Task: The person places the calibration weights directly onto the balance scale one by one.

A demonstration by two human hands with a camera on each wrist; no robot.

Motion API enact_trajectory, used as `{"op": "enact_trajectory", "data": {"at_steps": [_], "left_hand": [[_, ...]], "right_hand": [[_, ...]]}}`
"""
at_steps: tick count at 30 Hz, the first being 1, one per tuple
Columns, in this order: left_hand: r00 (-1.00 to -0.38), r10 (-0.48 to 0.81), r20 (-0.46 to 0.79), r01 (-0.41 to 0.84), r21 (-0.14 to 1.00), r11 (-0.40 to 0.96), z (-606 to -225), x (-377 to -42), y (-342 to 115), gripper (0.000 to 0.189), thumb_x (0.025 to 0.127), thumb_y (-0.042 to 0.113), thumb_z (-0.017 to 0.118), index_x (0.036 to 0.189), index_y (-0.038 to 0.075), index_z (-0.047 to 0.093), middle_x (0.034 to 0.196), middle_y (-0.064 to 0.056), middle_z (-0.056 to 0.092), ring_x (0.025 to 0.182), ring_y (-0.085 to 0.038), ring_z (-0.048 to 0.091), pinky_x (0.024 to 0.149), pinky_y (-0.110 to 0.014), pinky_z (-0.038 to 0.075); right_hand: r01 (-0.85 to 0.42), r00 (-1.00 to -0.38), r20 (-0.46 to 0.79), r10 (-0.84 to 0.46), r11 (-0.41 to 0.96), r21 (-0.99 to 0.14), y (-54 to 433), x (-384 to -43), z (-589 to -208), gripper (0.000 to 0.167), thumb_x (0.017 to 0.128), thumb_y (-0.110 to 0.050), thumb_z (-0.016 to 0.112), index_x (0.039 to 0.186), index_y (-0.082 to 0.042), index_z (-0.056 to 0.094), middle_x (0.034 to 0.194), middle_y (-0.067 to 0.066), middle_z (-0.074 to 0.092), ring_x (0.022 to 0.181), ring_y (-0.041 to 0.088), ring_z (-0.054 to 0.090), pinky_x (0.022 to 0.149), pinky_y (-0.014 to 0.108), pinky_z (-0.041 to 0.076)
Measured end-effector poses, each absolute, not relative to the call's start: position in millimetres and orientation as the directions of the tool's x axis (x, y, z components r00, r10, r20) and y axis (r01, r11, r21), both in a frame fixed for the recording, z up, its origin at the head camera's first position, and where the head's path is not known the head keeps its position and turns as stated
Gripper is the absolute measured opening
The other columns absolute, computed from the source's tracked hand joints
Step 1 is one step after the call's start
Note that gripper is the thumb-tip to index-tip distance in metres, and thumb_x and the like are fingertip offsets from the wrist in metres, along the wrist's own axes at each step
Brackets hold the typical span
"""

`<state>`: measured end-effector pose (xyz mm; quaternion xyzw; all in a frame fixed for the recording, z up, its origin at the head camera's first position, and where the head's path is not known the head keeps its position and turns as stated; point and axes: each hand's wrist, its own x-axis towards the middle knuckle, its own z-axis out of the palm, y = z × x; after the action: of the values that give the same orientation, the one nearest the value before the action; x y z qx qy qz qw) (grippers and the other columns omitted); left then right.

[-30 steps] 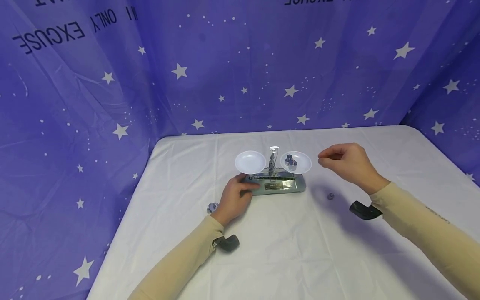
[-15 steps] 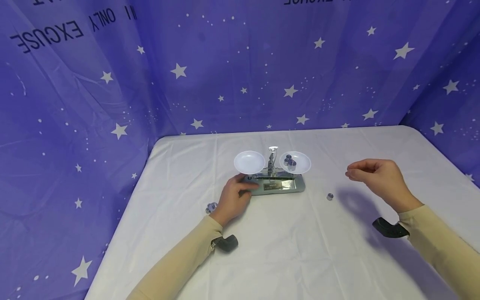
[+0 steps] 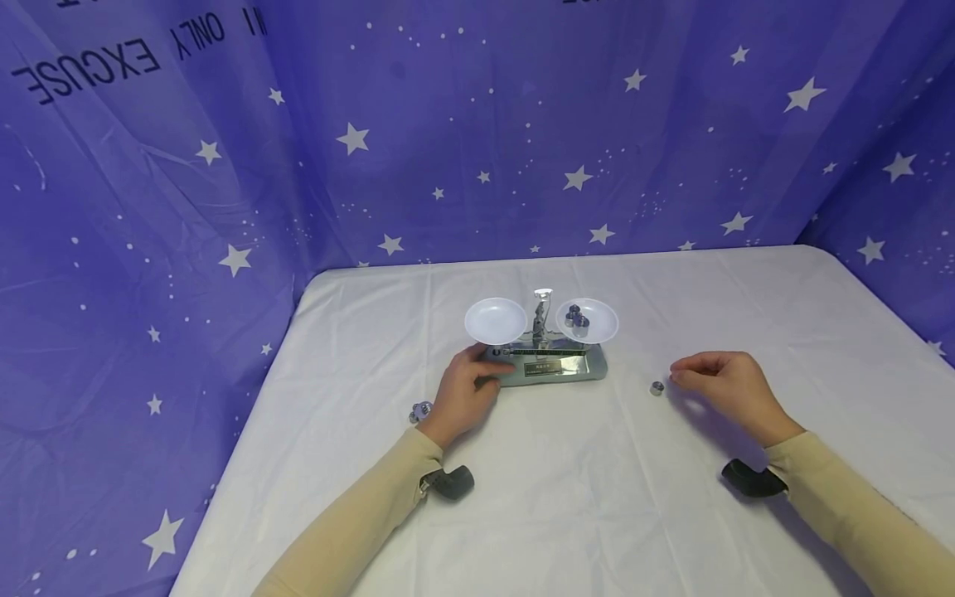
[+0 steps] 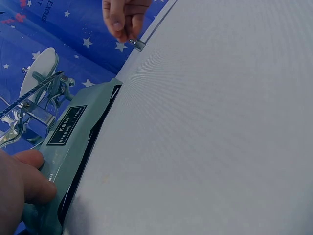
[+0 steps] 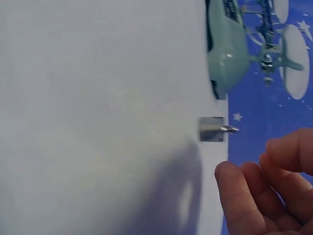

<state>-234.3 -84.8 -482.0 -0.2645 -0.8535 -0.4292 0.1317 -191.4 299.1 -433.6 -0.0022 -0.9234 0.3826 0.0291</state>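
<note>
Balance scale [image 3: 592,365] stands upright on the white-covered tabletop [image 3: 559,514], its pale green base squared toward the person. Its right pan [image 3: 606,321], a white dish, carries a small group of shiny metal weights [image 3: 578,322]; they overlap, so their exact number is hard to make out. The left pan [image 3: 496,322] shows its white inner surface. The left hand [image 3: 461,396] grips the left end of the base, thumb and fingers around it; some of its fingertips are hidden behind that end.

To the right of the scale a single weight [image 3: 656,388] stands on the tabletop, knob up. Just beside it is the right hand [image 3: 729,388], thumb and fingers bent toward each other with a gap between the tips; the right wrist view shows them apart from the weight. More weights [image 3: 421,412] sit left of the left hand, packed close and partly covered by its wrist.

Lettering on the dark plate [image 4: 67,126] is too blurred to read. The right wrist view cuts the scale off at the top. Behind everything hangs a blue curtain [image 3: 462,108] with white stars.
</note>
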Motion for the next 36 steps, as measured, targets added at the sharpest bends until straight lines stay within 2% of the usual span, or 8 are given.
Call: {"op": "enact_trajectory", "data": {"at_steps": [7,14,26,36], "left_hand": [[-0.825,0.335,0.455,0.565,0.667,0.486,-479.6,-233.6,-84.8,0.032,0.079,-0.004,0.059,0.100,0.003,0.081,0.140,-0.025,0.061,0.131,-0.043,0.057,0.112,-0.055,0.044],[-0.827,0.334,0.453,0.563,0.672,0.481,-478.0,-233.3,-85.8,0.032,0.078,-0.005,0.059,0.100,0.003,0.081,0.140,-0.025,0.061,0.131,-0.043,0.057,0.112,-0.055,0.045],[-0.831,0.342,0.438,0.555,0.676,0.484,-479.0,-233.8,-85.5,0.033,0.079,-0.005,0.058,0.101,0.003,0.081,0.141,-0.025,0.061,0.133,-0.042,0.056,0.113,-0.055,0.044],[-0.823,0.342,0.454,0.568,0.671,0.477,-481.6,-235.5,-85.0,0.033,0.079,-0.005,0.058,0.100,0.003,0.081,0.139,-0.025,0.062,0.130,-0.042,0.058,0.112,-0.055,0.045]], "right_hand": [[-0.016,-0.999,0.039,0.016,0.702,-0.712,292.6,-190.5,-441.8,0.027,0.091,-0.024,0.073,0.105,-0.001,0.079,0.090,-0.007,0.079,0.076,-0.012,0.058,0.063,0.017,0.049],[0.007,-1.000,-0.011,0.000,0.720,-0.694,291.2,-192.3,-440.6,0.030,0.092,-0.027,0.071,0.108,-0.003,0.078,0.102,0.009,0.079,0.080,-0.012,0.057,0.066,0.018,0.049],[0.006,-1.000,-0.012,-0.003,0.715,-0.700,291.0,-192.1,-445.1,0.027,0.091,-0.023,0.072,0.106,-0.001,0.079,0.096,0.004,0.080,0.079,-0.011,0.057,0.064,0.019,0.048],[0.022,-1.000,-0.026,0.006,0.723,-0.690,290.3,-192.9,-445.7,0.028,0.091,-0.023,0.072,0.107,-0.001,0.078,0.096,0.006,0.080,0.077,-0.010,0.058,0.063,0.019,0.048]]}}
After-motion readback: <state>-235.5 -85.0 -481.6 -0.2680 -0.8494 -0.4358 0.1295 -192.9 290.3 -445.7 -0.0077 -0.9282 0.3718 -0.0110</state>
